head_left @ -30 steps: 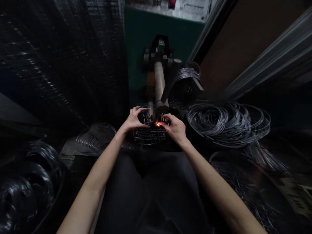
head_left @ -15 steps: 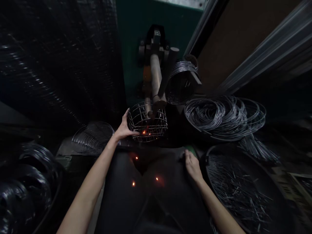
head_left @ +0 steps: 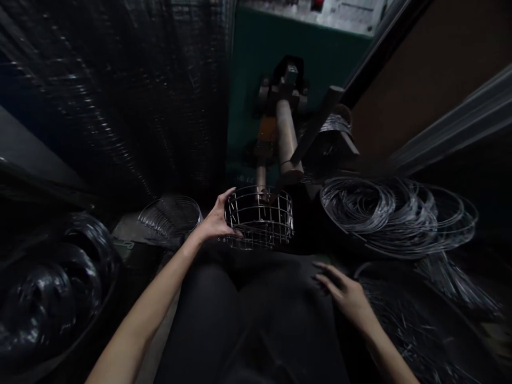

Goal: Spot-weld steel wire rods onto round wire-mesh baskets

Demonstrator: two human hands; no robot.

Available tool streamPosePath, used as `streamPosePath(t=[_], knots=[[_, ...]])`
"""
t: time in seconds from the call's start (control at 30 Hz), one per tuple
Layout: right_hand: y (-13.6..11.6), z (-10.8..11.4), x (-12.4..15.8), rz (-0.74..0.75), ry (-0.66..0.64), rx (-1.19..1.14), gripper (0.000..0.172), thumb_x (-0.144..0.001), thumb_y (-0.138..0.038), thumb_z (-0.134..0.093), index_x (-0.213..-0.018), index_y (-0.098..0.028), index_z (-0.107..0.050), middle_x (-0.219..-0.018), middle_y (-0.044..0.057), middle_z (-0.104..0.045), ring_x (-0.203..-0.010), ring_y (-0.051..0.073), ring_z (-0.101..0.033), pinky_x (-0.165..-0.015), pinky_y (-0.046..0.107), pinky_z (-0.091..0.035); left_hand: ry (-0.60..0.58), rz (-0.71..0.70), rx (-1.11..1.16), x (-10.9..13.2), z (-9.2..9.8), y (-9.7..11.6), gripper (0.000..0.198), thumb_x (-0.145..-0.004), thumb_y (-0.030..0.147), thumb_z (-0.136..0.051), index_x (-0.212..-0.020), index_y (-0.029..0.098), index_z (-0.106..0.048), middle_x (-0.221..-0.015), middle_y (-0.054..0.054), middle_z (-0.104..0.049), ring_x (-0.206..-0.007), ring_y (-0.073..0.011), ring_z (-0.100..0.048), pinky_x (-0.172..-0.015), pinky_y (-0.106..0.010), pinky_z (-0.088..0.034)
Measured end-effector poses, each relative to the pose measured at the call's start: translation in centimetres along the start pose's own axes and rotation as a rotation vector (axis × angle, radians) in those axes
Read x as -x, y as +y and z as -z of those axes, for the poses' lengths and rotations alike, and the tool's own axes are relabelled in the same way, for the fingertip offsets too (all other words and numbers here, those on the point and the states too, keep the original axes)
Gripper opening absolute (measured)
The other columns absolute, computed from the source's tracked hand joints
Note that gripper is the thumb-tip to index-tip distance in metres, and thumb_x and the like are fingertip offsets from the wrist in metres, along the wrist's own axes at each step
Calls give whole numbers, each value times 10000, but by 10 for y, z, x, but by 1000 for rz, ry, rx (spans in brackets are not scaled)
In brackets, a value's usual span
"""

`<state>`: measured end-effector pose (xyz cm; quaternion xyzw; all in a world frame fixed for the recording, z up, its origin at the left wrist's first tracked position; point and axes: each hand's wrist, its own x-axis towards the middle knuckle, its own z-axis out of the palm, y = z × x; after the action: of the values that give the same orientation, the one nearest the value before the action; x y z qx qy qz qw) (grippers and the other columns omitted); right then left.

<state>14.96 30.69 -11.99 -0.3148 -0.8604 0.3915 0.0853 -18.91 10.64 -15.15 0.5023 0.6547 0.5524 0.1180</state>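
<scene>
My left hand [head_left: 218,221] holds the round wire basket [head_left: 264,224] by its left side, thumb low at the near edge and fingers up by the rim. That wide spread probably steadies the wall from top to bottom while keeping my palm outside the wires. The basket sits at the middle of the frame, its open side tipped up and away from me, just beyond the dark cloth over my lap [head_left: 256,304].

Above it, the thick metal cylinder [head_left: 286,130] and the thinner lower post [head_left: 261,176] come forward from the green machine [head_left: 256,58]. The post's end overlaps the far rim; I cannot tell whether it reaches inside. Holding the basket at one side seems to leave its right wall free beneath the cylinder.

My right hand [head_left: 354,298] is right of centre and lower, well apart from the basket, its dark-tipped fingers half bent and parted. I see nothing between them. Just beside it, in the lower right, lies the bin of short wire pieces [head_left: 412,325], and above that the wire coils [head_left: 356,208]; both look placed for that hand's easy reach. Wire rings [head_left: 170,218] sit left of my left hand.
</scene>
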Motion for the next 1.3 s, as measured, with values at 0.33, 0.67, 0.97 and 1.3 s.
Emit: streamPosePath(t=[0.33, 0.67, 0.97, 1.3], knots=[[-140, -8, -34, -168, -599, -219, 301, -758, -461, -683, -846, -173, -704, -563, -36, -581, -458, 80, -468, -461, 211, -369, -354, -7, -293, 34, -26, 68, 1058, -610, 369, -840, -1457, 329, -208, -1432, -162, -209, -1366, -387, -244, -1081, -623, -302], [-105, -45, -11, 347, -246, 605, 407, -877, -410, -587, -1203, -169, -628, -1098, 95, -709, -853, 237, -701, -673, 295, -506, -406, 36, -301, 27, -60, 68, 1020, -573, 404, -816, -1418, 220, -276, -1418, -203, -295, -1359, -424, -261, -1076, -705, -185], [-103, -38, -31, 712, 1, 724, 297, -934, -303, -475, -1158, -225, -654, -1041, 16, -732, -686, 132, -699, -510, 229, -415, -124, -19, -308, 16, -41, 82, 804, -552, 296, -822, -1232, 225, -399, -1359, -139, -377, -1289, -334, -366, -1037, -501, -403], [-118, -32, -49, 715, -1, 748, 275, -900, -334, -522, -1105, -264, -691, -861, 7, -758, -588, 122, -649, -527, 233, -359, -74, -3, -442, 3, -37, 90, 757, -533, 323, -815, -1188, 231, -448, -1347, -140, -405, -1244, -356, -405, -1012, -546, -362]])
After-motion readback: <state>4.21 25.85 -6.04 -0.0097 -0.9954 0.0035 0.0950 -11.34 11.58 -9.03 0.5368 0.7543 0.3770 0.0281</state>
